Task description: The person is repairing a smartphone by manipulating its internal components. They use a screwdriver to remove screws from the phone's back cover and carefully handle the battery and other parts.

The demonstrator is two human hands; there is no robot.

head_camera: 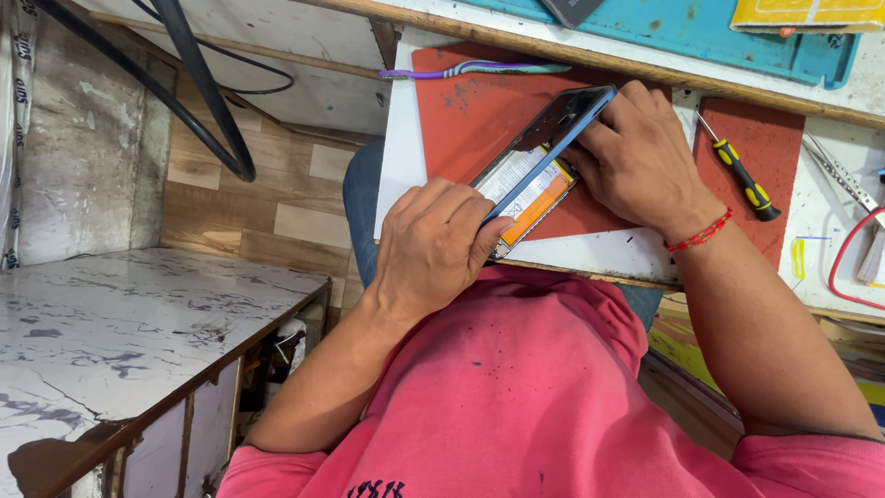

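An opened phone with a blue frame [544,143] is held over a red work mat [470,111]; its back is off and a white and orange battery shows inside. My left hand [433,244] grips the phone's near end, thumb pressed along its edge. My right hand [641,161] holds the far end and right side, fingers curled over the frame. A red thread bracelet [698,235] circles my right wrist.
A yellow and black screwdriver [742,180] lies on the mat to the right. Metal tweezers [839,171] and a red wire [843,267] lie farther right. A purple and teal tool [470,68] rests at the mat's far edge. A blue mat [719,32] lies beyond. A marble-pattern counter [129,332] stands left, below black cables [207,101].
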